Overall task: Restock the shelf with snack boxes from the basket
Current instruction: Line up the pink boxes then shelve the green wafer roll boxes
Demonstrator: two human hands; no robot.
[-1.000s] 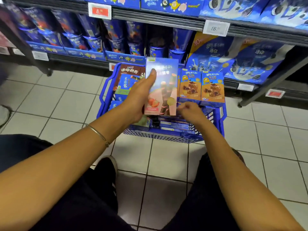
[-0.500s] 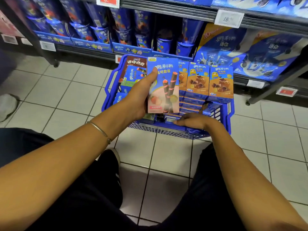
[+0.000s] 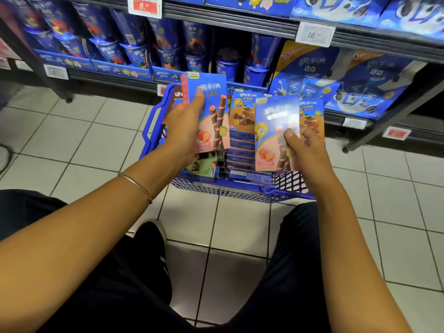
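Note:
A blue plastic basket (image 3: 149, 123) stands on the tiled floor before the shelf, packed with several snack boxes (image 3: 242, 111). My left hand (image 3: 183, 127) grips a blue and pink strawberry wafer-roll box (image 3: 213, 104) upright above the basket's left side. My right hand (image 3: 305, 150) holds a second strawberry box (image 3: 274, 126) of the same kind upright over the basket's right side, thumb on its front. The lower shelf (image 3: 108, 75) behind holds blue snack cups and large blue boxes.
Price tags (image 3: 144, 6) hang on the upper shelf rail. A shelf leg (image 3: 68, 99) stands at left and a slanted support (image 3: 374, 131) at right. My dark-trousered knees and a shoe (image 3: 153, 234) are near the basket on the white tiles.
My right hand went down into the basket and came up holding a second strawberry box. My left hand kept its box raised and shifted slightly left.

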